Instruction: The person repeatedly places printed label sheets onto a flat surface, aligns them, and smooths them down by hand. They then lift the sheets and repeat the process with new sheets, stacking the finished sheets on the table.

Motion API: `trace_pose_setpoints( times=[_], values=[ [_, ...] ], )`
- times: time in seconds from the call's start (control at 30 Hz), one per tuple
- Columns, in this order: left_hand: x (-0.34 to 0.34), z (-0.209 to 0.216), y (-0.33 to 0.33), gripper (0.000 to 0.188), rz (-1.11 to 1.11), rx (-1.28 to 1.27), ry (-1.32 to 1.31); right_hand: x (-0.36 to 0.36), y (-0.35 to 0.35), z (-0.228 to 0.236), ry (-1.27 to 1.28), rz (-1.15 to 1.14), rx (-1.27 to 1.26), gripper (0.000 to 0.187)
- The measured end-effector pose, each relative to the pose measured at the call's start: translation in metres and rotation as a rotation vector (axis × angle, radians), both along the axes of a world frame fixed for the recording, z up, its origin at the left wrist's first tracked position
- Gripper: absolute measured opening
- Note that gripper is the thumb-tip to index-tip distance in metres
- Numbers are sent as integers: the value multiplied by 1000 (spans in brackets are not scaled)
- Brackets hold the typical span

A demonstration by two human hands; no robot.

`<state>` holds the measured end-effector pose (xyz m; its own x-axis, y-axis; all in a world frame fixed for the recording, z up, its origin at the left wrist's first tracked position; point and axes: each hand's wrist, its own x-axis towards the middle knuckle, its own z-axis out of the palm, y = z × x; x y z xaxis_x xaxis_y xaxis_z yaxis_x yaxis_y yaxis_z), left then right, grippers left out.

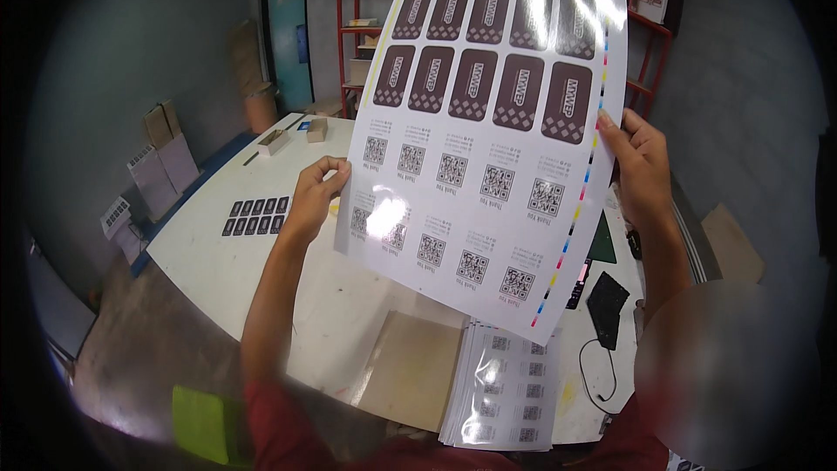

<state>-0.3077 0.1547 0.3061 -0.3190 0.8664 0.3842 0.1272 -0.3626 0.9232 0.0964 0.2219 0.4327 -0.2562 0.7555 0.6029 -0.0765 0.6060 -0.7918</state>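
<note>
A large glossy printed sheet (427, 201) is held up before me, tilted, above the table. Dark maroon label designs fill its upper half, and rows of square codes fill the lower half. At its left edge my left hand (319, 196) is closed, pinching the paper between thumb and fingers. My right hand (639, 153) grips the right edge, thumb on the front and the other fingers partly hidden behind. Below the sheet, near my body, lies a stack of similar printed sheets (497, 397), beside a tan board (410, 366).
The white table (209, 253) carries a group of small dark labels (255, 215) at left and small boxes (273, 141) farther back. A black pouch-like object (609, 301) with a cord lies at right. Red shelving (349, 9) stands behind; a green chair (200, 423) is lower left.
</note>
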Motion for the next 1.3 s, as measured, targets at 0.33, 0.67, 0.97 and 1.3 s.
trace_pose_setpoints(
  times=[0.33,0.67,0.97,1.3],
  values=[
    [6,9,-2,14,-17,49,-55,6,-23,28,-129,-74,117,30],
    [-8,55,-3,19,39,120,42,1,-2,61,-45,-57,151,29],
    [0,174,-35,22,40,11,177,-5,27,119,157,34,-62,34],
    [20,162,-97,19,67,55,170,19,6,89,132,169,-108,25]
  ],
)
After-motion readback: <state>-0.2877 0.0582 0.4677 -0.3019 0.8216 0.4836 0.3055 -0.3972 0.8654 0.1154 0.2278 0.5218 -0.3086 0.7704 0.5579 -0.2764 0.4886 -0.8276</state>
